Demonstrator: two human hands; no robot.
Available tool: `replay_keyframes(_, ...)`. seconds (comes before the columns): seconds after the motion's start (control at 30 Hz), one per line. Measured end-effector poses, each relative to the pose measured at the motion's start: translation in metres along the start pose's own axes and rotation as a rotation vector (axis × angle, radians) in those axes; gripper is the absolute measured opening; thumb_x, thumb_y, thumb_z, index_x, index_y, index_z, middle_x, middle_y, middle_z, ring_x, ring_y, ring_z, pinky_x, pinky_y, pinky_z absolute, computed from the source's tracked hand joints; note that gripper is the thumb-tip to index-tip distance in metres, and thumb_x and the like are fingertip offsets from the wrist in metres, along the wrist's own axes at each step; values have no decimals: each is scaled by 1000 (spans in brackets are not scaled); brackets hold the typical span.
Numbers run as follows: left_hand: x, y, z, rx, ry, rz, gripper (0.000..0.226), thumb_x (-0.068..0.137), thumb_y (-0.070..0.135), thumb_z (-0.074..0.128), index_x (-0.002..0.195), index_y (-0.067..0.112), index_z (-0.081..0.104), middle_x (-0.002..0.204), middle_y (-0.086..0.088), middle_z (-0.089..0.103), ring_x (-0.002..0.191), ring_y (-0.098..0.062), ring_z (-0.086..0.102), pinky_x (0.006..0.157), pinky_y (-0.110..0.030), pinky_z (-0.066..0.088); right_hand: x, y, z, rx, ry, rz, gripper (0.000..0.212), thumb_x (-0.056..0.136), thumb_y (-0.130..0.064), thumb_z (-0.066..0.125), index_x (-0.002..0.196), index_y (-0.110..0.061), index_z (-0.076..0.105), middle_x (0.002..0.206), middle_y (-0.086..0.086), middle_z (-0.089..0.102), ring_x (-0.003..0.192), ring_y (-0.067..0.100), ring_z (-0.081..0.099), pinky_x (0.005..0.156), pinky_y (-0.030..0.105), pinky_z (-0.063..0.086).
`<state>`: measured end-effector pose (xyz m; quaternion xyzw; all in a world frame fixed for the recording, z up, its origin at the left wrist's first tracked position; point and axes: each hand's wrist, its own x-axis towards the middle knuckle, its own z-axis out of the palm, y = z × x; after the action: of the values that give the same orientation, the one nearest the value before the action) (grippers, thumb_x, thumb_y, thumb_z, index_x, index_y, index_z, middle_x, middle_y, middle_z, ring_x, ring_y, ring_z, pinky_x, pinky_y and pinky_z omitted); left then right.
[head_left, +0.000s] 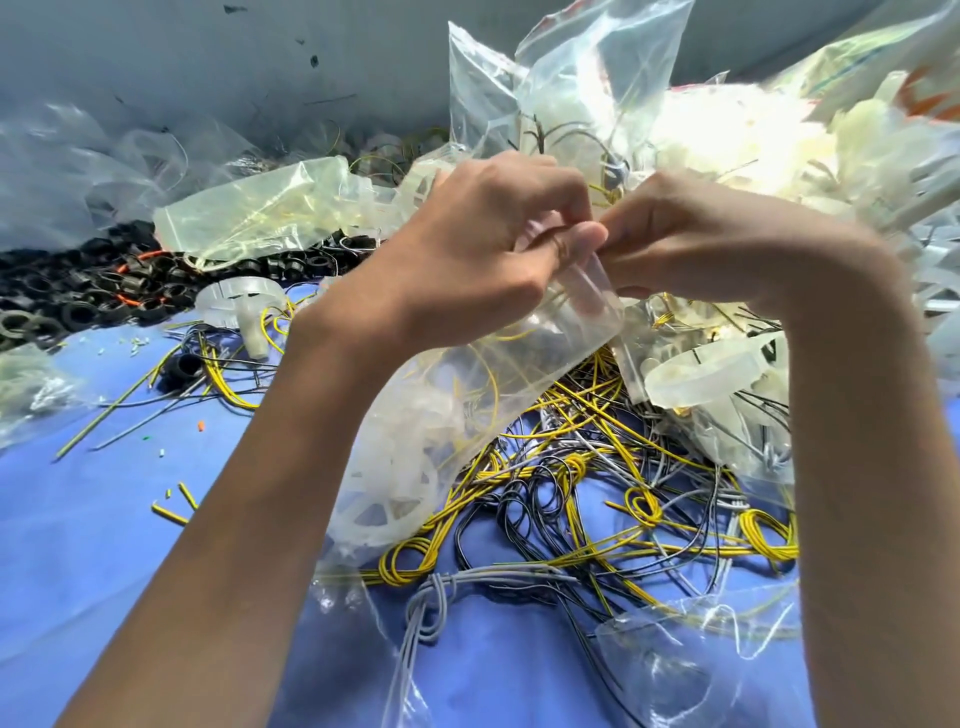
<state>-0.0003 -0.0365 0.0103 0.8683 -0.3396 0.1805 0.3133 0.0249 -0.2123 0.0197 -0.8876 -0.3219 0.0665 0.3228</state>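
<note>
The clear plastic bag (467, 395) hung straight down from the point where both hands met, its mouth pinched between them and its body sagging below the left wrist. It looked light, thin and slippery, a film that would crumple or slide rather than resist. The white plastic wheel (384, 499) and a loop of yellow wire (488, 384) inside gave it what little weight it had, all of it settled at the bottom, far under the grip. The sensible hold was the stiffer strip along the mouth, and that was where the fingers were.

The left hand (483, 244) was curled tightly, thumb and fingertips nipping the top edge. The right hand (691, 244), touching it, pinched the same edge from the other side, fingers bent closed. Below the grip lay a tangle of yellow, black and grey wires (597, 467) on the blue cloth (104, 519).
</note>
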Motion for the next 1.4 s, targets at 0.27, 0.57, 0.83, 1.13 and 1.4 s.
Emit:
replay_keyframes(0.27, 1, 4, 2, -37, 1, 59, 12, 88, 29, 53, 78, 24, 57, 75, 17, 44, 75, 4, 42, 73, -21, 33, -3, 0, 0, 83, 18, -22, 20, 71, -24, 57, 55, -19, 67, 41, -5, 45, 42, 4, 28, 41, 17, 19)
replay_keyframes(0.57, 0, 3, 0, -39, -6, 54, 14, 89, 27, 54, 76, 21, 55, 72, 15, 44, 71, -5, 40, 71, -24, 33, -1, 0, 3, 95, -9, -17, 18, 79, -9, 53, 66, -1, 62, 57, 9, 45, 55, 17, 33, 50, 34, 25)
replay_keyframes(0.83, 1, 3, 3, -23, -15, 58, 15, 89, 27, 54, 75, 21, 54, 72, 13, 45, 72, 1, 41, 71, -21, 34, 0, 3, 3, 63, -91, -42, 17, 81, -25, 56, 80, -16, 70, 70, 28, 59, 55, 19, 43, 53, 35, 30)
replay_keyframes(1.13, 1, 3, 4, -18, -31, 56, 16, 89, 27, 54, 75, 19, 57, 71, 13, 45, 70, 1, 41, 70, -19, 32, -2, 4, 4, 115, -88, -22, 35, 71, -37, 70, 82, -4, 64, 66, 6, 56, 60, 9, 46, 53, 20, 35)
replay_keyframes(1.4, 1, 4, 4, -33, -27, 51, 19, 89, 28, 54, 76, 15, 61, 70, 12, 45, 70, -6, 39, 69, -21, 33, -4, 8, 0, 97, -65, -14, 14, 83, -3, 68, 71, -6, 63, 58, -8, 50, 57, 1, 41, 49, 17, 31)
